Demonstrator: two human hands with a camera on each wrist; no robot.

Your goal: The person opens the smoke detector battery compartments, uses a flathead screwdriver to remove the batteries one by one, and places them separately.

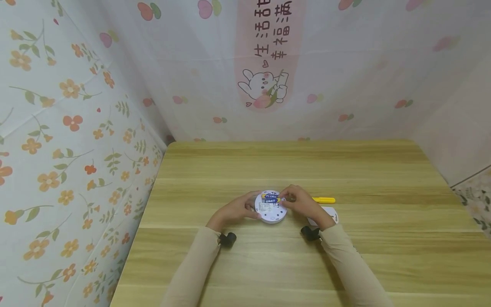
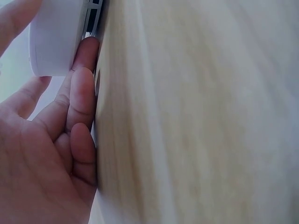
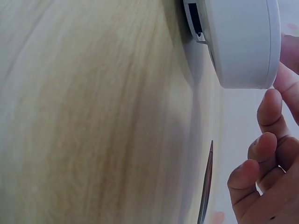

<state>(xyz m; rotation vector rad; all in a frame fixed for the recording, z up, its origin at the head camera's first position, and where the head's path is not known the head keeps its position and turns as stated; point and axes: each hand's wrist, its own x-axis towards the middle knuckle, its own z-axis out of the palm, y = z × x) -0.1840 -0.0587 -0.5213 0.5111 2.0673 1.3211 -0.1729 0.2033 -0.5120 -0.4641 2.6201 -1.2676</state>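
A round white device (image 1: 271,216), like a smoke detector, is turned with its back up over the table's middle. Two blue-and-yellow batteries (image 1: 270,198) lie side by side in its back. My left hand (image 1: 242,207) grips the device from the left, thumb on the near side and fingers round and under the rim. At the batteries' right end, my right hand (image 1: 301,204) has thumb and forefinger together on a battery. Its other fingers curl beside the device's white side wall (image 3: 243,46) in the right wrist view.
A yellow-handled tool (image 1: 324,200) lies right of my right hand. Partly under my right wrist is a white plate (image 1: 330,210) with cutouts. A thin dark pointed shaft (image 3: 205,186) shows in the right wrist view. Patterned cloth hangs behind and left of the wooden table (image 1: 268,273).
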